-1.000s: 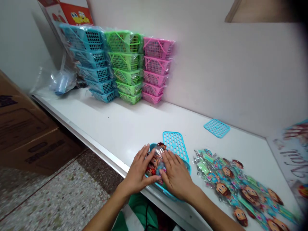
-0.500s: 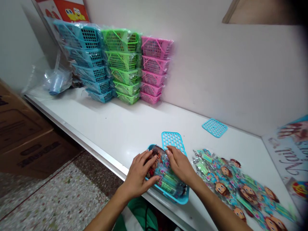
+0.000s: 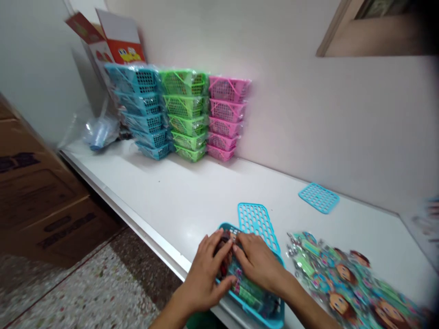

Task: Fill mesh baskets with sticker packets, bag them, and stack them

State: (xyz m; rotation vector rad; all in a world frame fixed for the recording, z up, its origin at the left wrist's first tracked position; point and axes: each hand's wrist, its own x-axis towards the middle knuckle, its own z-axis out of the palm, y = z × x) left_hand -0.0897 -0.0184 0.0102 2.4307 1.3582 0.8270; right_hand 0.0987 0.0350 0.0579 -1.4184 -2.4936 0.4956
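Note:
A blue plastic basket (image 3: 276, 320) sits at the table's front edge, with clear printed packets (image 3: 248, 294) inside, showing green and dark contents. My left hand (image 3: 207, 274) lies over the basket's left side, fingers spread and thumb apart, touching the packets. From the right, my right hand (image 3: 260, 262) reaches over the basket, its fingers bent together against the upper end of a packet. The hands cover much of the contents. Behind the basket lies its flat blue grid lid (image 3: 257, 221), seemingly joined at the rim.
Right of the basket lies a pile of printed packets (image 3: 343, 274). Another blue grid lid (image 3: 318, 197) rests near the wall. Wrapped blue (image 3: 144, 121), green (image 3: 187, 107) and pink baskets (image 3: 226, 112) stand stacked at the back. Cardboard boxes (image 3: 41, 192) are at the left.
The view has tilted up and shifted left, so everything sits lower and further right. My hands have drawn closer together over the basket's far end.

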